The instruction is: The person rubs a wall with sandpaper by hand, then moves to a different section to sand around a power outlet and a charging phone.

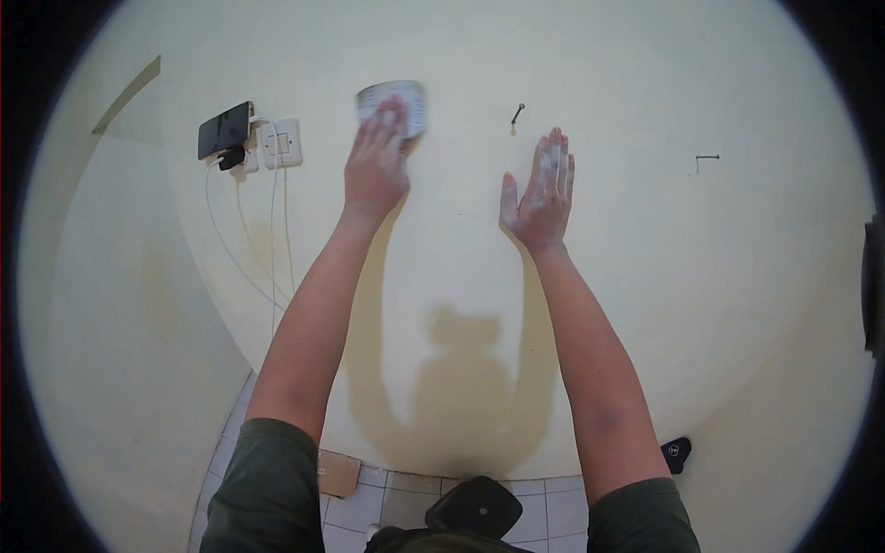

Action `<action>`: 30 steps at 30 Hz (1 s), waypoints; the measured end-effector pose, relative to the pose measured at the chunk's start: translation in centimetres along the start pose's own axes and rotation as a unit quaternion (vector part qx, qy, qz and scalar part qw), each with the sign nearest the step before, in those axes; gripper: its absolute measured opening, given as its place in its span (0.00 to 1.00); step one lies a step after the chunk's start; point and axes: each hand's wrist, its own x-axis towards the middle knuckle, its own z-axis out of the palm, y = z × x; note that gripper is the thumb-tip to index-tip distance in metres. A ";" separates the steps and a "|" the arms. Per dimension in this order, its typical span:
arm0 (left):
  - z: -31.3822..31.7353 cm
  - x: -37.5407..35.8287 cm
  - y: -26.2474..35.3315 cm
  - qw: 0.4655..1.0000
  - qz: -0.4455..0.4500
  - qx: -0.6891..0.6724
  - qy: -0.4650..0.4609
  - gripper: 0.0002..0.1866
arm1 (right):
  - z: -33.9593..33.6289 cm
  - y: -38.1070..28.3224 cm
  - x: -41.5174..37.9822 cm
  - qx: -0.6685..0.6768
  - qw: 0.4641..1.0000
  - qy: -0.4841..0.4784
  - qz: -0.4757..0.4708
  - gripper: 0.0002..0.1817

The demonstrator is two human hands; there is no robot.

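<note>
My left hand (376,170) presses a pale sheet of sandpaper (417,97) flat against the cream wall (452,221). Faint printed marks show on the sheet's back, and its edges are blurred. The fingers lie over its lower middle, and the side facing the wall is hidden. To the right, my right hand (542,198) rests with its palm toward the wall, thumb apart and nothing held. Whitish dust coats its fingers and thumb. A nail (518,113) sticks out of the wall just above and left of those fingertips.
Left of my left hand, a phone (224,131) sits by a black charger (231,158) and a wall switch plate (282,144), with white cables hanging down. Another nail (708,157) protrudes at right. Below are a cardboard piece (339,474) and a black seat-like object (475,507) near the tiled floor.
</note>
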 end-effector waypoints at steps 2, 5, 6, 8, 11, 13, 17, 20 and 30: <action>1.5 -0.4 -1.6 0.985 -0.130 0.037 0.103 0.31 | 0.2 0.1 -0.5 0.034 0.999 0.037 -0.018 0.40; 1.0 -0.4 -2.8 0.999 0.032 -0.012 0.031 0.33 | -0.2 -0.3 -0.7 0.026 0.996 0.059 -0.061 0.36; 0.5 -0.9 -2.9 0.989 0.139 -0.047 -0.034 0.33 | -0.2 -0.3 -0.9 0.053 0.991 0.005 -0.120 0.35; -1.3 -1.0 -1.3 0.986 0.145 -0.010 -0.078 0.35 | 0.0 0.0 -0.9 0.105 0.960 -0.098 -0.241 0.33; -0.5 0.5 -1.7 0.999 -0.016 -0.023 0.045 0.37 | 0.8 -2.4 0.9 0.154 0.939 -0.120 -0.284 0.32; 0.5 1.7 -1.5 0.990 -0.077 0.026 0.116 0.36 | 1.4 -3.8 3.9 0.155 0.947 -0.120 -0.254 0.31; -1.2 3.9 -4.9 0.997 0.075 0.025 -0.015 0.31 | 3.8 -4.4 7.5 0.126 0.978 -0.076 -0.147 0.33; 1.4 5.8 -7.0 0.968 -0.136 0.077 0.197 0.30 | 3.8 -5.5 7.2 0.061 0.993 -0.045 -0.095 0.35; 2.1 8.1 -6.6 0.981 -0.076 0.058 0.171 0.29 | 4.2 -5.0 6.9 0.014 0.995 -0.057 -0.084 0.35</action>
